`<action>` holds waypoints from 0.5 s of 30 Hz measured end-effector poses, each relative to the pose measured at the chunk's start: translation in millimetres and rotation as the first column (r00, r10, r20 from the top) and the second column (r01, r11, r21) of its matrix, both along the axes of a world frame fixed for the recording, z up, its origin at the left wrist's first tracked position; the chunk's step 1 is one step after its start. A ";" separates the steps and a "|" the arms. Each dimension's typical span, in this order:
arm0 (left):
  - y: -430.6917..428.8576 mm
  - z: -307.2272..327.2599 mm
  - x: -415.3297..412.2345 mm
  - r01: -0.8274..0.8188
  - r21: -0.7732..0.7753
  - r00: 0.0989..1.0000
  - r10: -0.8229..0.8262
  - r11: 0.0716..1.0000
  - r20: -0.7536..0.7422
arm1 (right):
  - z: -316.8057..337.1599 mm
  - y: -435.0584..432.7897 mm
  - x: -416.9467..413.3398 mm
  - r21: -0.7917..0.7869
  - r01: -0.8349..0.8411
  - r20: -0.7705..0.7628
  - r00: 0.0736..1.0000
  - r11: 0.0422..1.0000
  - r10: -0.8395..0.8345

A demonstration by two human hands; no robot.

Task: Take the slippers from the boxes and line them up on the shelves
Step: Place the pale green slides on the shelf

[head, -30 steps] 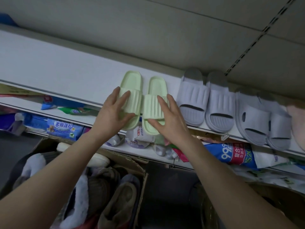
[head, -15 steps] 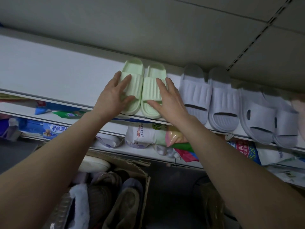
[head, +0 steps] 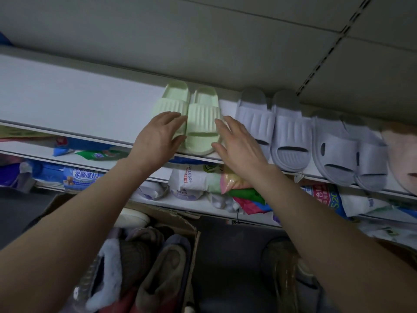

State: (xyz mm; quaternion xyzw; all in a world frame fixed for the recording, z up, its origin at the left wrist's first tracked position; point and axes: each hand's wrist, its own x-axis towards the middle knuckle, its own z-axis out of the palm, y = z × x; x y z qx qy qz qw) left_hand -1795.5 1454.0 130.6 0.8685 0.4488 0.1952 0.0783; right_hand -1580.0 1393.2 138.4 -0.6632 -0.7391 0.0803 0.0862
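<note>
Two green slippers [head: 203, 118] at the shelf [head: 79, 105] edge, flanked by open left hand [head: 155, 138], open right hand [head: 239, 145]; four grey slippers [head: 288, 132] beside.

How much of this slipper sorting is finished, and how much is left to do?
Done: two grey pairs stand in a row on the shelf. In hand: the green pair sits beside them, with the left hand and right hand, fingers straight, at its sides as if squaring it up. Left: furry slippers lie in the cardboard box below, and the shelf has bare room further left.
</note>
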 end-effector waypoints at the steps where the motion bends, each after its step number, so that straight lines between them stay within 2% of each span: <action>1: -12.0 4.8 6.0 0.014 0.007 1.000 -0.014 1.000 0.000 | 1.9 -13.6 6.4 0.014 -0.002 0.015 1.000 1.000 0.002; 6: -75.5 14.2 35.0 0.072 0.016 0.997 -0.072 0.997 -0.027 | 1.2 -88.8 42.1 0.103 -0.022 0.047 0.999 0.994 0.017; 11: -157.6 9.8 83.1 0.124 0.004 0.992 -0.123 0.992 -0.030 | -15.5 -187.6 100.1 0.100 -0.003 0.065 0.998 0.995 -0.004; 15: -229.1 -9.0 132.3 0.153 -0.079 0.988 -0.154 0.985 -0.014 | -38.2 -283.0 151.2 0.089 0.039 0.049 0.998 0.995 -0.044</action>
